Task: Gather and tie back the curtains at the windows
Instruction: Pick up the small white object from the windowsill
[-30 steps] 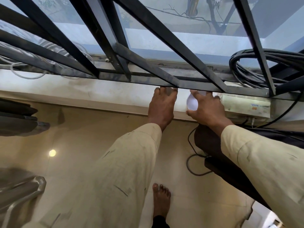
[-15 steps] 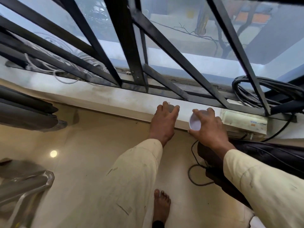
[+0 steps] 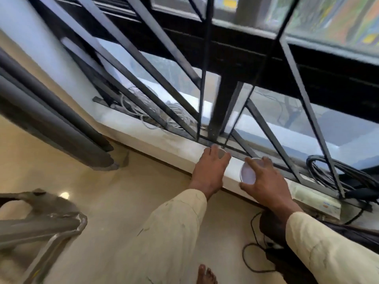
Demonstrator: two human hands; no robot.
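Note:
A dark grey curtain [image 3: 51, 119] hangs in folds at the left, beside the barred window [image 3: 225, 103]. Both hands are at the white window sill [image 3: 164, 144], apart from the curtain. My left hand [image 3: 211, 171] lies over a small grey round thing [image 3: 222, 153], which sits between its fingers and thumb. My right hand [image 3: 266, 183] grips a white round cup [image 3: 248, 174] from above, fingers spread round its rim. What the cup holds is hidden.
Black cables [image 3: 338, 173] coil on the sill at the right, next to a white box [image 3: 320, 203]. White cords [image 3: 155, 113] lie behind the bars. A metal frame [image 3: 41, 222] stands at the lower left. Dark fabric [image 3: 338, 238] and a floor cable [image 3: 248, 261] lie under my right arm.
The view has swung up and left, bringing more of the curtain and window in. Both hands stay on the sill with the same round things.

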